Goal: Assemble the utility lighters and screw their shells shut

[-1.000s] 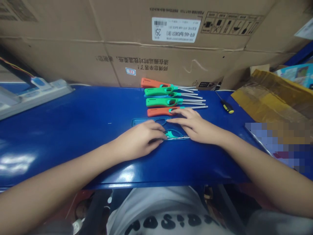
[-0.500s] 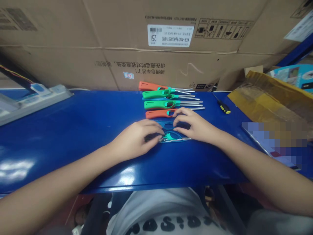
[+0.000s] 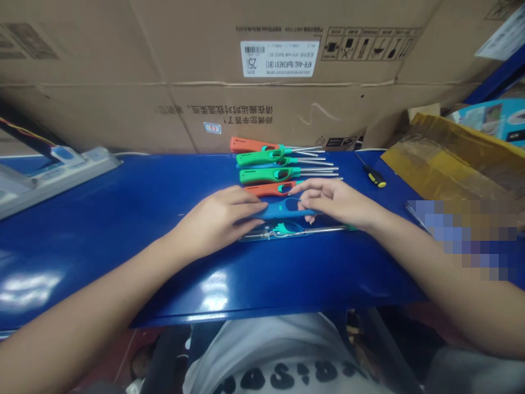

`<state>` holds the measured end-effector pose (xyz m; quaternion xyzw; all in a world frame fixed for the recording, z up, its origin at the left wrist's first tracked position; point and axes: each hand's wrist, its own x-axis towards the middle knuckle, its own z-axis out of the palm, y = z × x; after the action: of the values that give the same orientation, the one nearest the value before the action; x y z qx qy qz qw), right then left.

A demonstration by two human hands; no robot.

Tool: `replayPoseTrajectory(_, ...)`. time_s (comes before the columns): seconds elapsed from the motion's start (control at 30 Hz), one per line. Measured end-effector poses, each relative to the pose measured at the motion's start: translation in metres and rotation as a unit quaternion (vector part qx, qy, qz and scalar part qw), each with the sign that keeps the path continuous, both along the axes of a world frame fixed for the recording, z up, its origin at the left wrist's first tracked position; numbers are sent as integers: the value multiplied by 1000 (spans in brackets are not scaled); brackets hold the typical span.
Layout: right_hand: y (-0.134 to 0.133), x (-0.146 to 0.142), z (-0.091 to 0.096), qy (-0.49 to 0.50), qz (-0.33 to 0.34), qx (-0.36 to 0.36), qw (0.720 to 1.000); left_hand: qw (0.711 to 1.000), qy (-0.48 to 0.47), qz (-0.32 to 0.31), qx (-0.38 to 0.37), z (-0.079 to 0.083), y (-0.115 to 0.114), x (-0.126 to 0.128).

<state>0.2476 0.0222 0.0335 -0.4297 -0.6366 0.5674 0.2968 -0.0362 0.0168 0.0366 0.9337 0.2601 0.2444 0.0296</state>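
My left hand [image 3: 217, 219] and my right hand [image 3: 332, 200] both grip a blue plastic lighter casing half [image 3: 283, 209] from opposite ends, just above the tabletop. Below it lies an opened lighter's inner assembly [image 3: 287, 231], with a teal part, thin wire and long metal rod. Its left end sits close under my left hand. Beyond my right fingertips, an orange lighter [image 3: 266, 190] lies nearest in a row. Behind it are a green lighter [image 3: 264, 175], another green lighter [image 3: 258, 157] and an orange lighter [image 3: 250, 144].
The blue metal tabletop [image 3: 102, 246] holds everything. A yellow-and-black screwdriver [image 3: 375, 178] lies at the back right, and a power strip [image 3: 69, 169] at the back left. Cardboard boxes [image 3: 266, 109] form the back wall. Brown packaging [image 3: 447, 164] stands to the right.
The blue casing half has come off the inner assembly and now sits between both hands, nearer the row of lighters. The metal rod and teal parts show more fully.
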Motion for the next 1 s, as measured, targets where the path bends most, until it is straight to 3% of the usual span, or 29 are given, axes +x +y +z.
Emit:
replayPoseTrajectory(0.13, -6, 0, 0, -112, 67, 158, 979, 997, 0, -8, -78, 9, -3, 0)
replayPoseTrajectory(0.33, -11, -4, -3, -204, 134, 349, 905, 986, 34, -25, -163, 15, -3, -2)
replayPoseTrajectory(0.57, -12, -11, -18, -202, 143, 396, 884, 976, 91, -17, -197, 15, -3, -2)
replayPoseTrajectory(1.0, -13, -13, -22, -240, 135, 399, 875, 977, 100, -6, -188, 11, -2, -2)
